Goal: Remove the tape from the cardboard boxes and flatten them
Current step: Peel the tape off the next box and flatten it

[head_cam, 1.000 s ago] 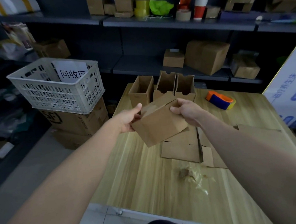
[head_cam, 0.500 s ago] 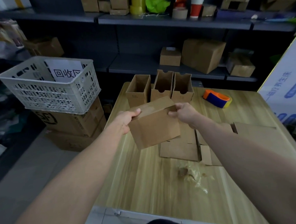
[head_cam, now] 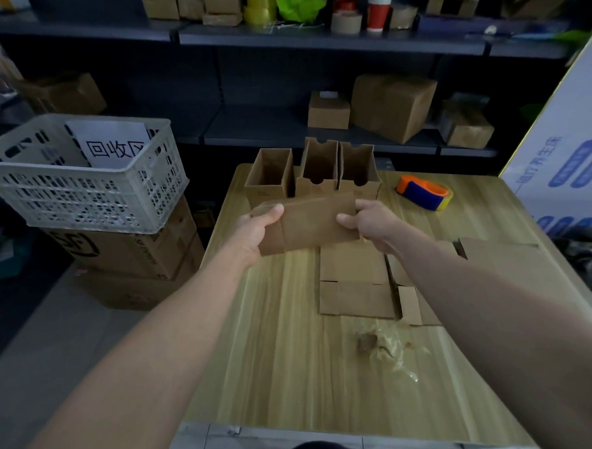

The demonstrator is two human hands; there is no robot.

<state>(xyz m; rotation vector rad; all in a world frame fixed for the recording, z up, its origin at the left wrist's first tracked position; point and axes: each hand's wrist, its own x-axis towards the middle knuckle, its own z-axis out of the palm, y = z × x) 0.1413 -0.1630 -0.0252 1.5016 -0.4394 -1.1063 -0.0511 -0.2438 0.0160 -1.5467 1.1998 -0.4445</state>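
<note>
The cardboard box (head_cam: 317,225) now hangs level between both hands, its broad face square to the camera, no longer tilted with one corner dipping toward the table; the left hand (head_cam: 254,231) now clamps the left end with the thumb over the top edge; the right hand (head_cam: 370,222) pinches the right end, drawn further apart from the left.

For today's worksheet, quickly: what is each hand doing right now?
Left hand: closed on the left edge of the flattened brown cardboard box.
Right hand: closed on the same box's right edge.
</note>
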